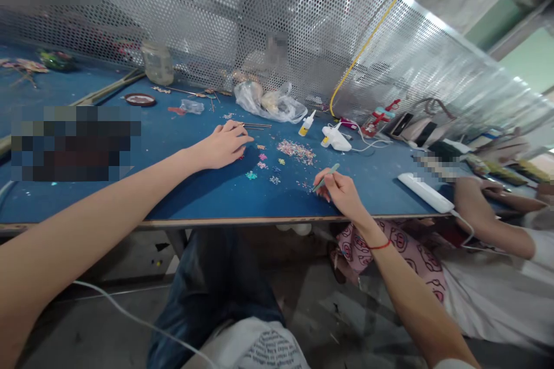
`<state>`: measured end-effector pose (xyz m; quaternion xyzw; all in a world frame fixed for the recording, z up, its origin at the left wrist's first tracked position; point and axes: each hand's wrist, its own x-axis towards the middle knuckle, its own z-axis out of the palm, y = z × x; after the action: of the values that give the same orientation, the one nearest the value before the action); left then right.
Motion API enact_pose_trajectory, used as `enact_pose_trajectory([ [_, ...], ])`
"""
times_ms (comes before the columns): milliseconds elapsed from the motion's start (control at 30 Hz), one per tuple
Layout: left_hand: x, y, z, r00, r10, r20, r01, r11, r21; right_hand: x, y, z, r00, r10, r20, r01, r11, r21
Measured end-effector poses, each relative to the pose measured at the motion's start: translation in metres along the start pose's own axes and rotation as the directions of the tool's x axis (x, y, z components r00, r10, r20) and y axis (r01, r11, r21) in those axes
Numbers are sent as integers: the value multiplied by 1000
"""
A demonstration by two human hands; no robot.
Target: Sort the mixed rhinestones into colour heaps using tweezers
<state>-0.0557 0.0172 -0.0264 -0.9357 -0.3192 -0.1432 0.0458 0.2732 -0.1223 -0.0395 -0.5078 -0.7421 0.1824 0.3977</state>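
Observation:
My left hand (pixel 222 146) rests palm down on the blue table, its fingers stretched out. Thin metal sticks (pixel 257 125) lie just beyond its fingertips, and a small red bit shows beneath the fingers. My right hand (pixel 341 191), with a red string on the wrist, grips pale green tweezers (pixel 325 177) whose tip points down toward the tabletop. A pile of tiny multicoloured beads or flakes (pixel 296 151) lies between and beyond my hands. Small flower-like clusters, among them a teal one (pixel 251 175) and a pink one (pixel 262 165), sit nearer to me.
At the back are a clear plastic bag (pixel 270 102), a small glue bottle (pixel 307 124), a white glue gun-like device (pixel 336 138) and a glass jar (pixel 158 63). A perforated metal screen (pixel 208 17) rises behind. On the right, a white lamp-like bar (pixel 425 192) lies near another person's arm (pixel 489 219).

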Motion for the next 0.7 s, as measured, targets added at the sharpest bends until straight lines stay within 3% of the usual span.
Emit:
enact_pose_trajectory([
  [200,2,-1,1,1000,11,-2,-11,1000,-22,1,1,2,998,-10,58,9,1000,19],
  [400,1,2,-6,998,-5,-57,4,1000,-24,-2,1,3,999,1,54,-2,1000,20],
  [700,2,0,-8,999,-15,-45,15,1000,-4,1,0,0,997,51,57,-55,997,59],
])
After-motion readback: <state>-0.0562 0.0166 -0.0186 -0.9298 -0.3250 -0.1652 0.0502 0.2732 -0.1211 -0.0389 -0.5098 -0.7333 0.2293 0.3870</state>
